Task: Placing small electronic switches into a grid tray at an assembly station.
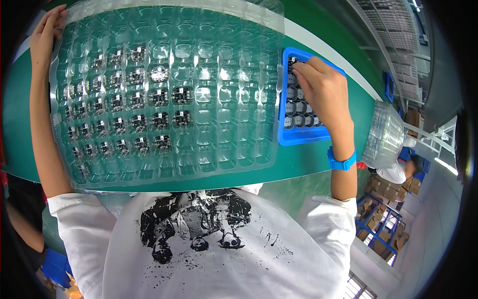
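Note:
A clear plastic blister tray [224, 149] with rows of pockets lies across the green table. Small round circuit boards [161, 120] fill several rows in its left and middle parts; the right-hand pockets hold none. At the tray's far left corner, my left hand [46, 37] has its fingers curled over the rim. My right hand [321, 84] reaches over a blue plastic bin [298, 139] right of the tray. Thumb and fingertips pinch a small dark circuit board [292, 63] at the bin's far left corner. Round grey-and-black parts [299, 107] sit in rows in the bin, partly hidden by my hand.
Beyond the right table edge stands a stack of clear trays [383, 137], with another person [398, 172] near it. Cardboard boxes [388, 187] and a blue rack [381, 224] are farther off. Another person's arm [22, 226] shows at the lower left.

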Motion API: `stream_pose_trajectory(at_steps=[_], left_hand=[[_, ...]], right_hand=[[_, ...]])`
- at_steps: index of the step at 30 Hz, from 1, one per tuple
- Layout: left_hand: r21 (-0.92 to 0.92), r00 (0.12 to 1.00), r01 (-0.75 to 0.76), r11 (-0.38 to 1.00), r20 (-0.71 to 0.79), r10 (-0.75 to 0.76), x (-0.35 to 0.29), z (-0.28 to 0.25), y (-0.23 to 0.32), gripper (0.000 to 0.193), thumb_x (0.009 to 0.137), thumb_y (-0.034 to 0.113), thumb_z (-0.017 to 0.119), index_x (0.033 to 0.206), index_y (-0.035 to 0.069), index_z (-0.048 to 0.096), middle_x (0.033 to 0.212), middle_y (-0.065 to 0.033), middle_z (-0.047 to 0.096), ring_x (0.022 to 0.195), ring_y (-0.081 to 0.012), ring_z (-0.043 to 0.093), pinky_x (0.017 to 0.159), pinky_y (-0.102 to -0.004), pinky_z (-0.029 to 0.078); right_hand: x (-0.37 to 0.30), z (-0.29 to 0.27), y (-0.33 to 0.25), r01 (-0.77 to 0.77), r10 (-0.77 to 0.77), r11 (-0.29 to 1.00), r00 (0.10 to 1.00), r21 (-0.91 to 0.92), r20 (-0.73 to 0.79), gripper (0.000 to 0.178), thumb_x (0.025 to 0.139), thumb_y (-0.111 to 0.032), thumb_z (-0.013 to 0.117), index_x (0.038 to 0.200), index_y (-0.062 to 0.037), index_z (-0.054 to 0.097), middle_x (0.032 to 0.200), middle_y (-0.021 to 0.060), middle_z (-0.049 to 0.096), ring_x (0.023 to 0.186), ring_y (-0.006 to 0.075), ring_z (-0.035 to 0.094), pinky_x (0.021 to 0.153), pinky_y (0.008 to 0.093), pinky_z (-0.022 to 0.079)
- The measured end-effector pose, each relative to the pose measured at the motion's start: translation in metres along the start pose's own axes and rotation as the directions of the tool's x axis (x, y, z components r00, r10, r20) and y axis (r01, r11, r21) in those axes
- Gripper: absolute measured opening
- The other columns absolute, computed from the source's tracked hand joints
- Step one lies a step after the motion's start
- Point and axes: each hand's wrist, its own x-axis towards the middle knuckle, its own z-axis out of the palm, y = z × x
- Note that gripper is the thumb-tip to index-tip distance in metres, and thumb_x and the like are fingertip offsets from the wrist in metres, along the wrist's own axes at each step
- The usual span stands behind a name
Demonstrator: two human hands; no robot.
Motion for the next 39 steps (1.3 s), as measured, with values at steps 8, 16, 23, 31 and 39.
stream_pose_trajectory(at_steps=[8, 16, 23, 31, 39], left_hand=[[-0.019, 0.999, 0.033, 0.999, 0.0, -0.033, 0.004, -0.002, -0.006, 0.031, 0.097, 0.026, 0.051, 0.117, 0.007, 0.064, 0.102, -0.0005, 0.065, 0.069, -0.0016, 0.042, 0.058, -0.0157, 0.031], [-0.015, 1.0, 0.0, 1.0, 0.003, 0.0, 0.003, -0.002, -0.006, 0.031, 0.097, 0.026, 0.05, 0.117, 0.006, 0.063, 0.101, -0.0004, 0.065, 0.068, -0.0021, 0.04, 0.058, -0.016, 0.032], [0.009, 1.0, -0.013, 1.0, 0.01, 0.013, 0.002, -0.002, -0.006, 0.032, 0.098, 0.026, 0.05, 0.118, 0.006, 0.063, 0.102, -0.0004, 0.064, 0.069, -0.0019, 0.041, 0.058, -0.0162, 0.032], [-0.007, 1.0, 0.004, 1.0, 0.008, -0.004, 0.004, -0.001, -0.007, 0.031, 0.097, 0.026, 0.05, 0.118, 0.006, 0.063, 0.102, -0.0008, 0.064, 0.069, -0.002, 0.041, 0.058, -0.0163, 0.032], [-0.018, 1.0, -0.001, 1.0, 0.006, 0.001, 0.005, 0.0, -0.007, 0.031, 0.097, 0.026, 0.05, 0.117, 0.006, 0.064, 0.101, -0.0001, 0.065, 0.069, -0.002, 0.041, 0.058, -0.0159, 0.032]], right_hand=[[-0.001, 0.0, -0.006, -0.102, 0.102, 0.993, 0.995, 0.053, -0.005, 0.014, 0.077, -0.005, 0.068, 0.09, -0.0032, 0.07, 0.069, 0.0082, 0.057, 0.054, 0.0227, 0.054, 0.05, 0.0332, 0.042], [-0.002, -0.013, -0.001, -0.201, 0.208, 0.957, 0.978, 0.209, -0.011, 0.016, 0.08, -0.002, 0.066, 0.095, -0.0009, 0.07, 0.07, 0.0086, 0.058, 0.053, 0.016, 0.051, 0.049, 0.0278, 0.04], [-0.015, -0.019, 0.018, -0.164, 0.173, 0.975, 0.984, 0.149, -0.049, 0.011, 0.081, 0.001, 0.064, 0.091, 0.0019, 0.067, 0.072, 0.0092, 0.059, 0.056, 0.0173, 0.054, 0.05, 0.0281, 0.041], [-0.021, -0.011, 0.018, -0.156, 0.16, 0.984, 0.987, 0.089, -0.033, 0.009, 0.081, -0.002, 0.064, 0.09, -0.0009, 0.067, 0.076, 0.0102, 0.06, 0.06, 0.0236, 0.057, 0.055, 0.0309, 0.044], [-0.021, -0.007, 0.02, -0.124, 0.127, 0.99, 0.992, 0.068, -0.03, 0.01, 0.081, -0.003, 0.064, 0.09, -0.0009, 0.066, 0.078, 0.0105, 0.06, 0.064, 0.0269, 0.059, 0.058, 0.0337, 0.047]])
